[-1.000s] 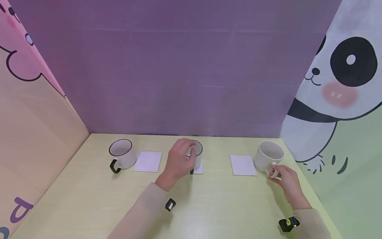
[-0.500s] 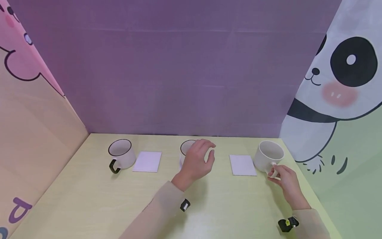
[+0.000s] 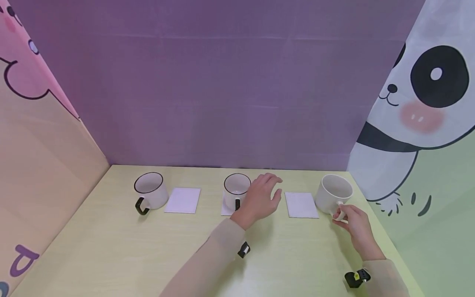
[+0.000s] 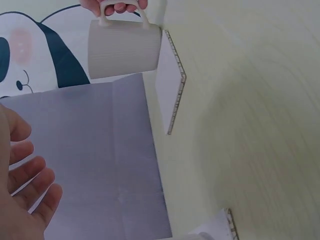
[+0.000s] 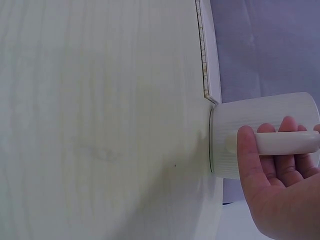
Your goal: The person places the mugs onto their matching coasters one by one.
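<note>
My right hand (image 3: 357,231) grips the handle of a plain white mug (image 3: 330,196), which stands at the right beside a white square coaster (image 3: 302,205). In the right wrist view the fingers (image 5: 246,150) curl round the mug's handle (image 5: 285,143). Held above the table, my left hand (image 3: 259,200) has loosely bent fingers with nothing between them. It is just right of a white mug with a black rim and black handle (image 3: 236,185), which sits on a middle coaster (image 3: 226,210). The left wrist view shows the bare palm and fingers (image 4: 37,187).
At the left stands another black-rimmed white mug (image 3: 151,192) with a black handle, next to a white coaster (image 3: 183,200). A purple backdrop (image 3: 230,82) rises behind the pale table (image 3: 122,255), and printed side walls flank it.
My left hand has let go of the middle mug and moved right, past it. My right hand has kept hold of the plain mug's handle without visible movement.
</note>
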Action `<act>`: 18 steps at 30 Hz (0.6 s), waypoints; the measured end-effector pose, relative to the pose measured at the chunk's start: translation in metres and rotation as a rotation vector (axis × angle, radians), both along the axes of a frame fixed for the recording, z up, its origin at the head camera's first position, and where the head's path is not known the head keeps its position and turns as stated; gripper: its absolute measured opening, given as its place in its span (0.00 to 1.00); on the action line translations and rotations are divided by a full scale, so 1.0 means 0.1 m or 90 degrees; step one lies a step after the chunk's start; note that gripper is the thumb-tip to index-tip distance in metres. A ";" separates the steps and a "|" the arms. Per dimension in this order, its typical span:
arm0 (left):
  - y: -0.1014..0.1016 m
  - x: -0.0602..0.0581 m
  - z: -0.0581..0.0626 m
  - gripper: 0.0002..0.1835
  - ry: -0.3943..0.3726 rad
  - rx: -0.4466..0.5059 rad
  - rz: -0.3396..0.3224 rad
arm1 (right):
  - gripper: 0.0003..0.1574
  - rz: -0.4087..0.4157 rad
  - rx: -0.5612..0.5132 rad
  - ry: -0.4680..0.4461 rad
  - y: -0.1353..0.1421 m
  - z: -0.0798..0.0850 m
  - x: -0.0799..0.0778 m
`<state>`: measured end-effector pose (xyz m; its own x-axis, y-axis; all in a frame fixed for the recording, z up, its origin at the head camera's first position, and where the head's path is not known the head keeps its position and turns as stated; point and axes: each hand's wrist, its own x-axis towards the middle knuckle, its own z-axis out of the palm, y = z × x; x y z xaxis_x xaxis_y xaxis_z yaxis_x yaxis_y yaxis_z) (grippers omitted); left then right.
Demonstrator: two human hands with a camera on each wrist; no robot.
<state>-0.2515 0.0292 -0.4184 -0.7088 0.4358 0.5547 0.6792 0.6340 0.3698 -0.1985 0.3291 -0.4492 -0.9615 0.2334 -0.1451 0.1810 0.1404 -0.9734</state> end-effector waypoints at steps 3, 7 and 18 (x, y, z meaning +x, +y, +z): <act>0.04 -0.06 -0.04 0.15 -0.043 -0.029 0.006 | 0.22 0.000 -0.006 0.006 0.00 0.01 0.00; 0.10 -0.11 -0.10 0.18 -0.095 -0.071 0.018 | 0.22 0.001 -0.008 0.011 -0.01 0.02 0.01; 0.32 -0.23 -0.31 0.22 -0.166 -0.199 0.009 | 0.21 -0.007 -0.004 0.004 0.00 0.00 0.00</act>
<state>-0.2744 0.0617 -0.4494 -0.8154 0.5439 0.1981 0.5784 0.7520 0.3161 -0.1987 0.3288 -0.4494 -0.9597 0.2435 -0.1403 0.1761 0.1317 -0.9755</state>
